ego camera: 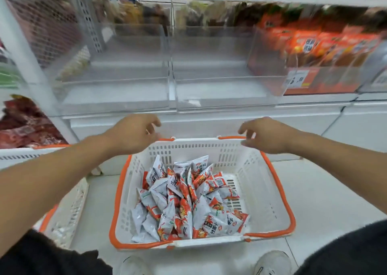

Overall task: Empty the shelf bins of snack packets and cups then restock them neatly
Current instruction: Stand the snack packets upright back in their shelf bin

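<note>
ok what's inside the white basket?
The white basket holds a heap of white-and-red snack packets, piled toward its left; bare floor shows at right. Anything beneath the heap is hidden.

Reaching with both hands, left hand (134, 133) and right hand (266, 135), over a white basket (270, 195) of snack packets (188, 201), below clear shelf bins (167, 82).

A basket (272, 191) sits on the floor (326, 191) before the shelf, snack packets (188, 201) piled inside; two bins (117, 86) stand side by side above.
</note>
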Demonstrator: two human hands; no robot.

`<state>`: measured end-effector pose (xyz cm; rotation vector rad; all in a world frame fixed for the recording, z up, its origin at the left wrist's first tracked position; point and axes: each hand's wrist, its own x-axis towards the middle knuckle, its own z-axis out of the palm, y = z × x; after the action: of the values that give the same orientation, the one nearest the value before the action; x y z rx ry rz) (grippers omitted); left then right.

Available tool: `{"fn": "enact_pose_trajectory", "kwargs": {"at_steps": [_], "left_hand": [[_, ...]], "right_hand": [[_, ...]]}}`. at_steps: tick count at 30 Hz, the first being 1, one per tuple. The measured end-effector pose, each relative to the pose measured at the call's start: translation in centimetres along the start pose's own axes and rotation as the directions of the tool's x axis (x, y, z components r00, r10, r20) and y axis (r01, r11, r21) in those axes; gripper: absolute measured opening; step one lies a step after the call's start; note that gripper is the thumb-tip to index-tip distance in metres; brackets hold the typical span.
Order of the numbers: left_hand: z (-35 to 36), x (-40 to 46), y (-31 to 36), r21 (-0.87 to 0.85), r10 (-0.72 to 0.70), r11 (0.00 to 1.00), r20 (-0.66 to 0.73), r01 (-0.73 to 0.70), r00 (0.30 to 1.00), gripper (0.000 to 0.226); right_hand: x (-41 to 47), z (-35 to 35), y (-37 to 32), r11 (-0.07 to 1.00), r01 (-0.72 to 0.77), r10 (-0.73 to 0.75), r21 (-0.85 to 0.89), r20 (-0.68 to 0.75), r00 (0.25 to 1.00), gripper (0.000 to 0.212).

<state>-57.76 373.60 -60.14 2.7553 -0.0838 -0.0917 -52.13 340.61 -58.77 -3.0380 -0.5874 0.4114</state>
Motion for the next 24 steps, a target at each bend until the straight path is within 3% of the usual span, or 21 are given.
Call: {"fn": "enact_pose_trajectory", "kwargs": {"at_steps": [3, 6, 9, 11, 13, 15, 17, 21, 24], "left_hand": [[-4.3, 0.1, 4.3, 0.109, 0.269, 0.962, -0.194, -0.251, 0.944, 0.030], [-5.8, 1.9, 7.2, 0.202, 0.354, 0.933, -0.363, -0.298, 0.862, 0.051], [-5.8, 6.0, 8.8, 0.319, 0.328, 0.924, -0.378, -0.211, 0.866, 0.062], [-5.5, 8.2, 9.5, 0.420, 0.325, 0.887, -0.270, -0.193, 0.906, 0.059], [-4.9, 9.6, 9.7, 0.431, 0.290, 0.882, -0.177, -0.191, 0.941, 0.048], [-4.1, 10.8, 9.3, 0.429, 0.286, 0.879, -0.122, -0.209, 0.950, 0.026], [-4.0, 11.7, 9.0, 0.405, 0.293, 0.889, -0.143, -0.214, 0.945, 0.006], [-5.7, 11.3, 9.0, 0.327, 0.290, 0.919, -0.179, -0.222, 0.940, 0.010], [-5.6, 9.8, 8.7, 0.340, 0.313, 0.905, -0.127, -0.255, 0.941, 0.005]], "right_hand": [[-1.3, -5.5, -3.6, 0.983, 0.181, -0.181, -0.033, -0.339, 0.923, 0.023], [-0.3, -8.7, -5.1, 0.983, 0.184, -0.166, -0.024, -0.556, 0.814, 0.036], [2.7, -9.9, -4.5, 0.983, 0.086, -0.159, -0.164, -0.505, 0.848, 0.058], [4.9, -9.8, -3.2, 0.980, 0.022, -0.102, -0.196, -0.410, 0.906, 0.052], [6.4, -9.5, -2.0, 0.994, -0.015, -0.023, -0.111, -0.333, 0.943, 0.030], [7.4, -9.2, -1.0, 0.998, -0.010, -0.013, -0.068, -0.343, 0.939, 0.015], [8.0, -9.1, -0.2, 0.996, 0.022, -0.051, -0.081, -0.383, 0.922, 0.015], [7.4, -9.5, 0.4, 0.990, 0.134, -0.139, -0.045, -0.483, 0.864, 0.014], [6.5, -8.8, 0.1, 0.985, 0.162, -0.172, -0.060, -0.435, 0.884, 0.015]]}}
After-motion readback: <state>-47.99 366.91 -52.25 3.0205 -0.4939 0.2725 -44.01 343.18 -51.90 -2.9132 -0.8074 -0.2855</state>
